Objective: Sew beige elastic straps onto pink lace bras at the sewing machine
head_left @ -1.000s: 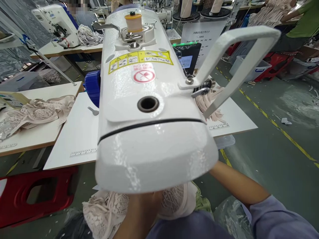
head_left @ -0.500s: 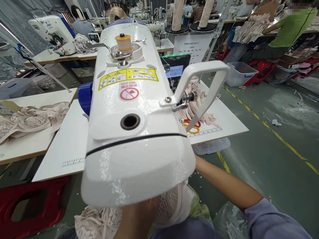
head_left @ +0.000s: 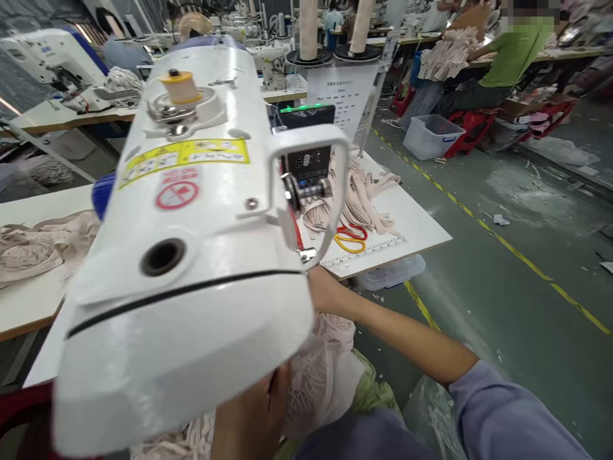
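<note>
A white sewing machine [head_left: 191, 243] fills the middle of the view and hides most of what lies under its head. My right hand [head_left: 325, 292] reaches under the machine's right side; its fingers are hidden behind the machine body. My left hand [head_left: 253, 409] shows at the bottom, pressed against pale pink lace fabric [head_left: 320, 370] that hangs below the machine head; its fingers are mostly hidden. A small spool of thread [head_left: 179, 86] sits on top of the machine.
A pile of beige straps [head_left: 359, 198] and red-and-yellow scissors [head_left: 352, 237] lie on the white table [head_left: 421, 230] at right. A control panel [head_left: 309, 163] stands behind the machine. Lace pieces [head_left: 29, 252] lie at left. Another person in green [head_left: 512, 51] works far right.
The view has swung to the right, so the machine now sits further left in the frame. My right hand and wrist have come into sight beside the machine.
</note>
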